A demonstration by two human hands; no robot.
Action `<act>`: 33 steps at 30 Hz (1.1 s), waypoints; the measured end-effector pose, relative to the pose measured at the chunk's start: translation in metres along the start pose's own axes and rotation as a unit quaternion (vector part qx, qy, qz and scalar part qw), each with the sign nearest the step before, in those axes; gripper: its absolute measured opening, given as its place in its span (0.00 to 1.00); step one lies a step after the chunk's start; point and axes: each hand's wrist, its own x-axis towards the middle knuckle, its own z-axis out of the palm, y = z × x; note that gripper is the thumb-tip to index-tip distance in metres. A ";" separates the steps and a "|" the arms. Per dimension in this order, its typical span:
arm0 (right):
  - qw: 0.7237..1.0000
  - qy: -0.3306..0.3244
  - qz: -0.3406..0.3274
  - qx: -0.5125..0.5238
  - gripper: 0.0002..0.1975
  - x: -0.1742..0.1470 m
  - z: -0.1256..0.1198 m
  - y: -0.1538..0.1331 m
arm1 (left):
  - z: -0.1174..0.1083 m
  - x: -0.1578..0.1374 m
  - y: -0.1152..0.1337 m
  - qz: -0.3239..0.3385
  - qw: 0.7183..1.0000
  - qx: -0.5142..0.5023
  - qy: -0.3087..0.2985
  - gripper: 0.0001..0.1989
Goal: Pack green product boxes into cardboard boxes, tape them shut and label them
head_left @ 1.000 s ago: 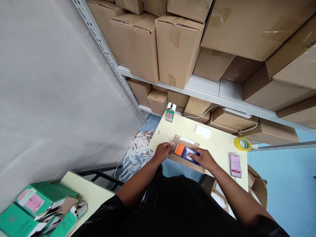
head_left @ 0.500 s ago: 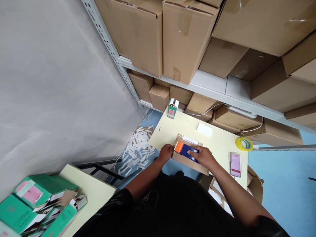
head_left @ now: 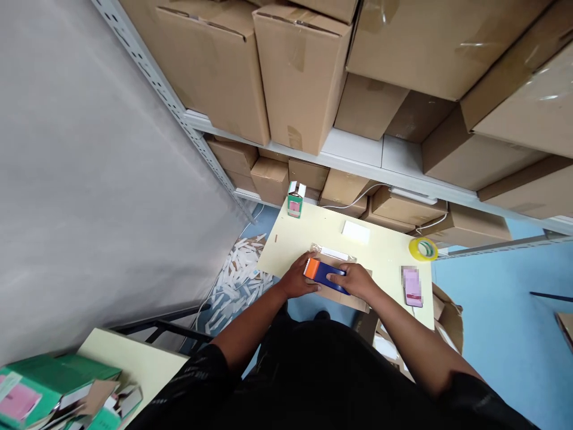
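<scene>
Well off to the left, green cardboard boxes (head_left: 62, 379) lie jumbled. Nearer, white paper-like scraps (head_left: 242, 263) litter the floor beside the pale-yellow table (head_left: 280, 257); a foot could skid on them. The left hand (head_left: 299, 280) curves around the orange end of a slim dark-blue packet (head_left: 321, 273); from where I stand, I cannot tell whether it grips. The right hand (head_left: 358, 280) does, thumb across the packet's top. Should that thumb ease off while the left merely cups, the packet could slide away. Beneath it, a flat brown cardboard piece (head_left: 344, 298) seems to reach the table's near edge, so pressing there might tip it. Farther right, a sweeping forearm could knock the pink-screened phone (head_left: 412, 288).
</scene>
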 end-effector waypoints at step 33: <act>0.985 -0.016 0.170 0.012 0.27 -0.117 -0.136 0.195 | -0.010 0.005 0.005 -0.041 0.973 0.214 -0.080 0.47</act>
